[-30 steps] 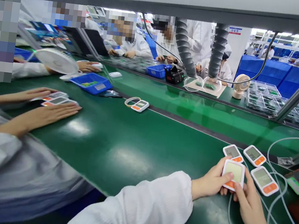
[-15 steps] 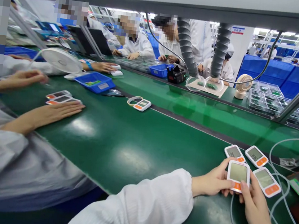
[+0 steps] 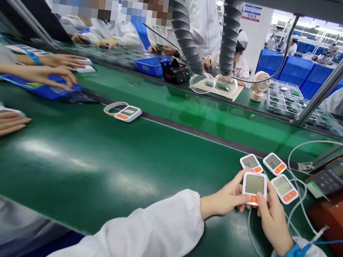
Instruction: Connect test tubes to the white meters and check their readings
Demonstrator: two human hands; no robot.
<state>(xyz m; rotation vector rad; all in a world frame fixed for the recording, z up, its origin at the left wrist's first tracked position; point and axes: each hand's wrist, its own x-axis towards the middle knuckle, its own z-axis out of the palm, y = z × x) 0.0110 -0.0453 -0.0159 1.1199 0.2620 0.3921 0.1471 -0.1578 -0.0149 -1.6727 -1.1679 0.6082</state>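
Left hand and right hand are both clasping one white gadget, lower right of the frame, face-up, I guess so thumbs reach the orange buttons.

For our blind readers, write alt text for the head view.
A person's left hand and right hand hold a white-and-orange device at a green table. Three similar devices lie beyond; co-workers' hands show at left.
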